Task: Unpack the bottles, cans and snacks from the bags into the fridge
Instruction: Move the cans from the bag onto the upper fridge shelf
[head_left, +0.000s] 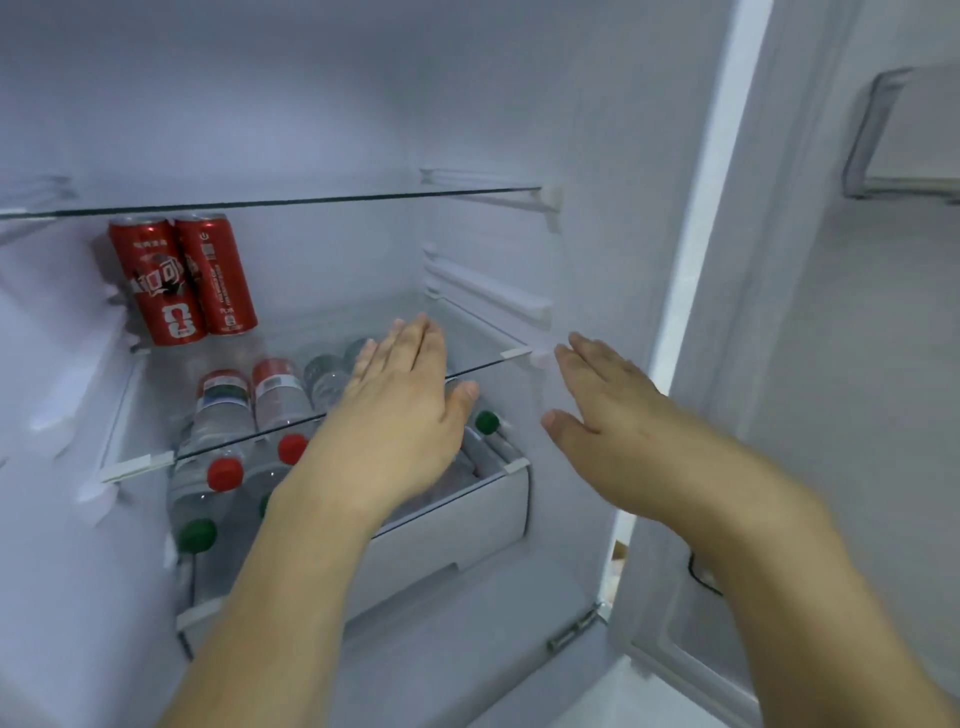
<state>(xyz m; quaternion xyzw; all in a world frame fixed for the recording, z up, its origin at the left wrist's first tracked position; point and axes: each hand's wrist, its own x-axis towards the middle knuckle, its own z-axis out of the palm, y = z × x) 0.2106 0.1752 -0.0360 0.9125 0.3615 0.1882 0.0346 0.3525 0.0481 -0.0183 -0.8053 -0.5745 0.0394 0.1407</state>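
Note:
The fridge stands open in front of me. Two red cans (182, 278) stand upright at the back left of the middle glass shelf (483, 366). Under that shelf, several clear bottles (228, 415) with red and green caps lie on their sides in the white drawer (457, 525). My left hand (400, 405) reaches over the front edge of the middle shelf with flat, straight fingers and holds nothing. My right hand (608, 410) hovers flat near the shelf's right front corner, also with nothing in it.
An upper glass shelf (291, 201) spans the fridge above the cans. Rail ledges (488, 296) line the right inner wall. The open door (810, 364) stands at the right with a door bin (898, 135) high up. A hinge (571, 631) sits at the lower right.

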